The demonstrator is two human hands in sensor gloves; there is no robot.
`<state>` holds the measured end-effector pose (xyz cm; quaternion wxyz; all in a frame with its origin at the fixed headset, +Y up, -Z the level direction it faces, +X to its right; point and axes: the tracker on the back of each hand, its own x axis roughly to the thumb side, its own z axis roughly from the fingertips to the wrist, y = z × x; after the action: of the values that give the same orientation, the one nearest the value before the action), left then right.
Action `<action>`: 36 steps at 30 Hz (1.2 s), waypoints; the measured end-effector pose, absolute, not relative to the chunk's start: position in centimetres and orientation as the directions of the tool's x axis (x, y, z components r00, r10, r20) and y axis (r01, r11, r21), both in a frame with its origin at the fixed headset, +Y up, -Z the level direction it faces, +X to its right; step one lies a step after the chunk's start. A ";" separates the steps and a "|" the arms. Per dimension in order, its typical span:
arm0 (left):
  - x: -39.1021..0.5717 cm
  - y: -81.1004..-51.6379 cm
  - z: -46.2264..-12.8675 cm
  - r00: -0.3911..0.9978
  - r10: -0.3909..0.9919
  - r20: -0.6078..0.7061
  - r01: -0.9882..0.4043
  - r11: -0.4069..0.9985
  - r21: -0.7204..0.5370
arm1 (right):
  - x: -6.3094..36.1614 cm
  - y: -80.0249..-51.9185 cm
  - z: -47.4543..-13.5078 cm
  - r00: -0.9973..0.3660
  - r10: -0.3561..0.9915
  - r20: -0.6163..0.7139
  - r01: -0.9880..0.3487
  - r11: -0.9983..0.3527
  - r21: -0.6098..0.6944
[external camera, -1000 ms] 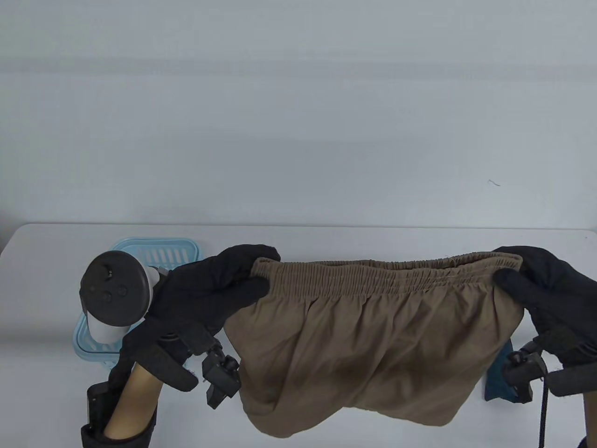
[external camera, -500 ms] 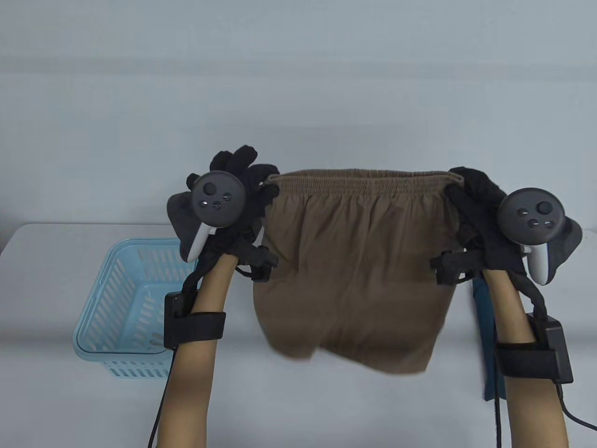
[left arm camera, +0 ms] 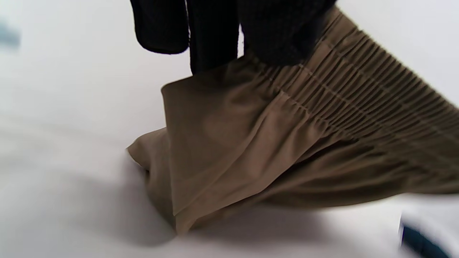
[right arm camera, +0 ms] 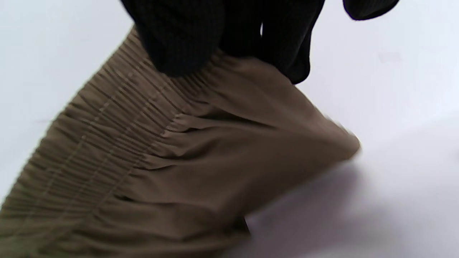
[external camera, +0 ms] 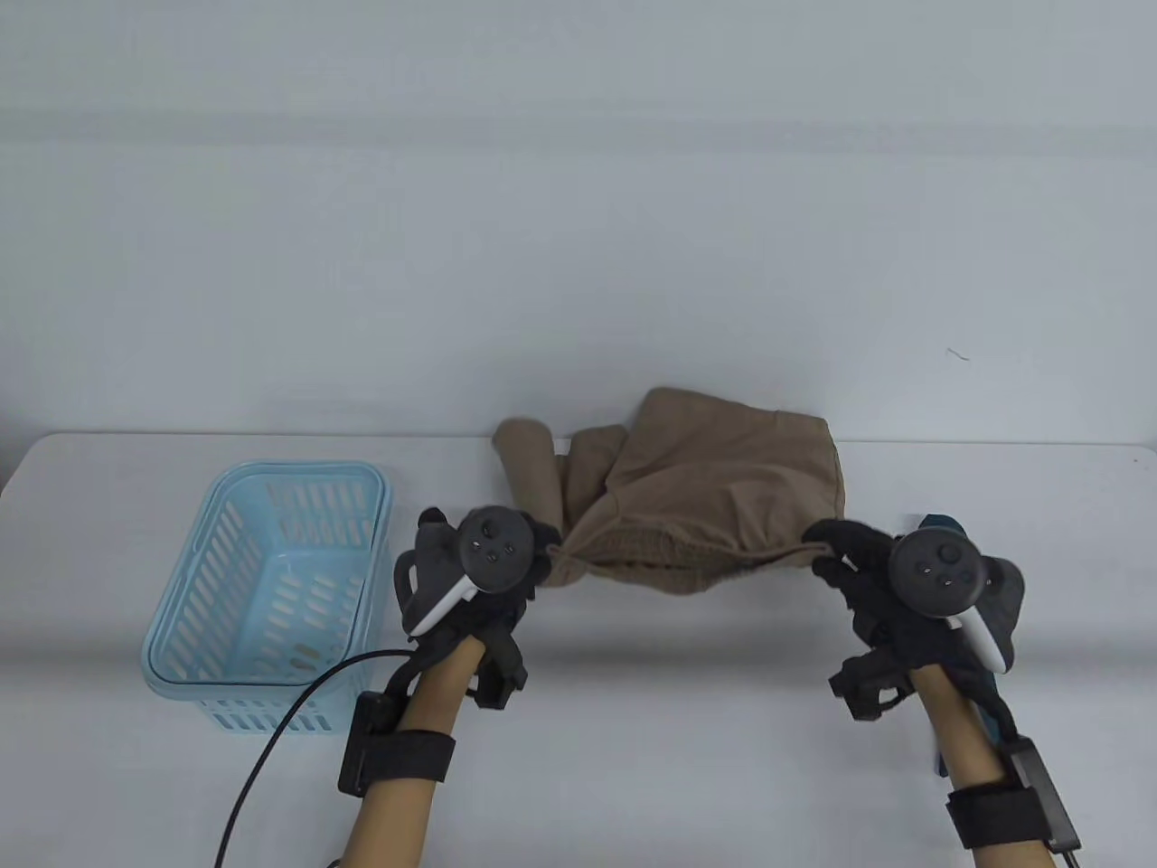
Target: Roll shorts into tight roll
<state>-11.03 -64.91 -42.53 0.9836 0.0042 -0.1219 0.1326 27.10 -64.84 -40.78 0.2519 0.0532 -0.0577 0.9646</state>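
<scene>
The tan shorts (external camera: 714, 470) lie on the white table (external camera: 633, 723), legs flung toward the far edge, elastic waistband (external camera: 651, 551) toward me. My left hand (external camera: 542, 556) pinches the waistband's left end; the left wrist view shows its fingers (left arm camera: 279, 36) clamped on the gathered elastic (left arm camera: 358, 93). My right hand (external camera: 827, 551) pinches the waistband's right end; the right wrist view shows its fingers (right arm camera: 179, 43) on the elastic (right arm camera: 107, 122). The waistband sags between the hands, just above the table.
A light blue slotted basket (external camera: 217, 597) stands at the left of the table. A dark teal object (external camera: 931, 523) is partly hidden behind my right hand. A black cable (external camera: 289, 714) runs from my left wrist past the basket.
Both hands held the shorts up by the waistband, raised them high, then swung them down. The legs now lie flung toward the table's far edge.
</scene>
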 end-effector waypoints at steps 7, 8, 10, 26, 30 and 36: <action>-8.2 -72.1 -40.1 0.934 0.093 0.345 -0.017 0.976 -0.216 | 26.7 -73.1 -39.6 -0.936 0.332 0.118 -0.309 -0.934 0.178; -8.0 -72.7 -39.6 0.931 0.081 0.357 0.001 0.975 -0.223 | 26.7 -73.6 -39.4 -0.939 0.320 0.124 -0.293 -0.935 0.198; -7.9 -73.3 -38.8 0.921 0.061 0.384 0.031 0.973 -0.229 | 26.8 -74.3 -39.0 -0.942 0.306 0.138 -0.271 -0.935 0.227; -8.2 -76.2 -36.0 0.896 0.142 0.420 0.081 0.879 -0.470 | 27.1 -76.4 -36.7 -0.948 0.296 0.121 -0.175 -0.796 0.579; -8.3 -76.3 -36.3 0.921 0.149 0.360 0.006 0.918 -0.397 | 27.0 -76.4 -36.4 -0.944 0.312 0.104 -0.199 -0.795 0.574; -7.3 -77.2 -35.7 0.925 -0.030 0.379 0.152 0.942 -0.299 | 26.2 -76.3 -35.5 -0.951 0.290 0.110 -0.182 -0.808 0.560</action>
<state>-7.31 -77.19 -35.74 0.9674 -0.1634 -0.1878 -0.0470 26.23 -76.29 -35.47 0.1247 0.0953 0.2835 0.9460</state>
